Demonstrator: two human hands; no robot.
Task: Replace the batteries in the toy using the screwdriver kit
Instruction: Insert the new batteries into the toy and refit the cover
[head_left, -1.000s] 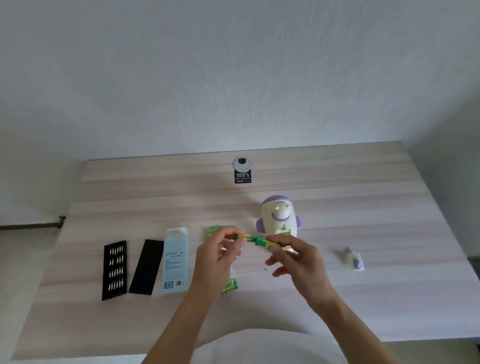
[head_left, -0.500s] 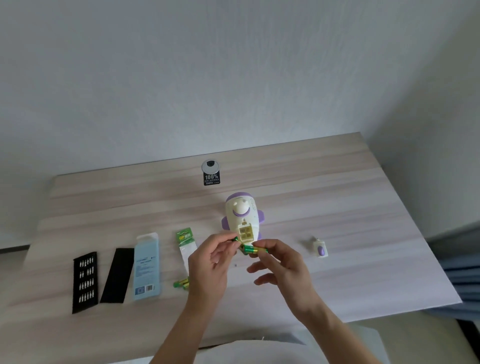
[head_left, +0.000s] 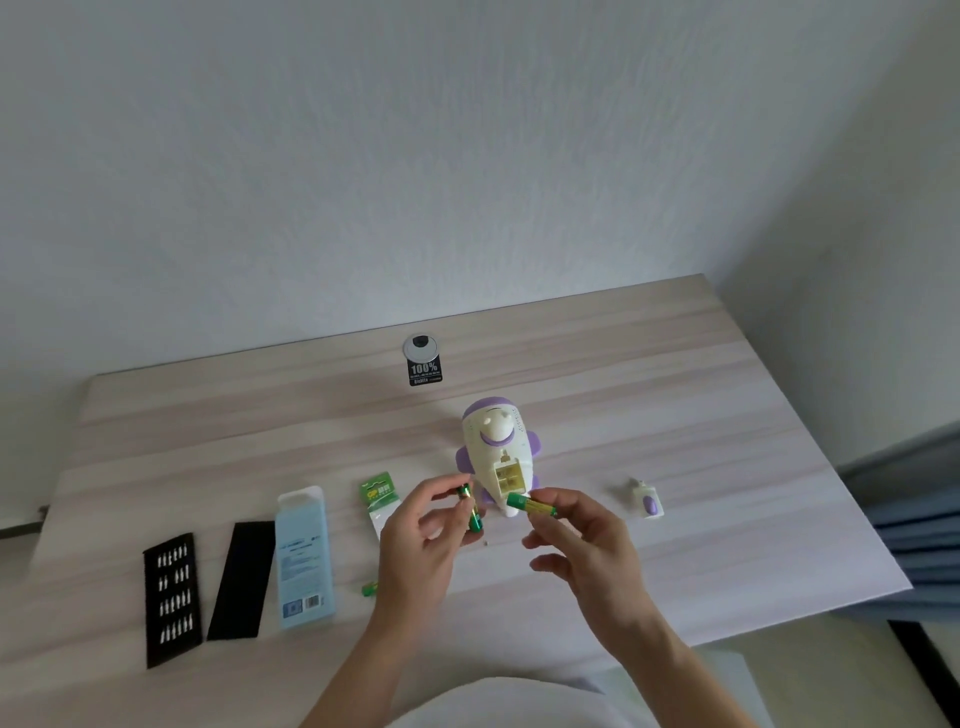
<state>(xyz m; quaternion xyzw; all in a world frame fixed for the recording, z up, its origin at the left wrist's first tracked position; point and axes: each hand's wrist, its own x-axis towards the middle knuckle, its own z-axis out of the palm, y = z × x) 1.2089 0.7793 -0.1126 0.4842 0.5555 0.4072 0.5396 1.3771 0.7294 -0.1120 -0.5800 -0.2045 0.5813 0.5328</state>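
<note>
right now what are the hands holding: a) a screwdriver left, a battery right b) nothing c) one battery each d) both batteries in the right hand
c: the left hand pinches a green battery and the right hand pinches a second battery, just in front of the toy.

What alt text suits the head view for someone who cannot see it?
The left hand pinches a green battery and the right hand pinches a second battery before a white toy on a table, its battery compartment open. A bit tray, blue case and battery pack lie further left.
</note>
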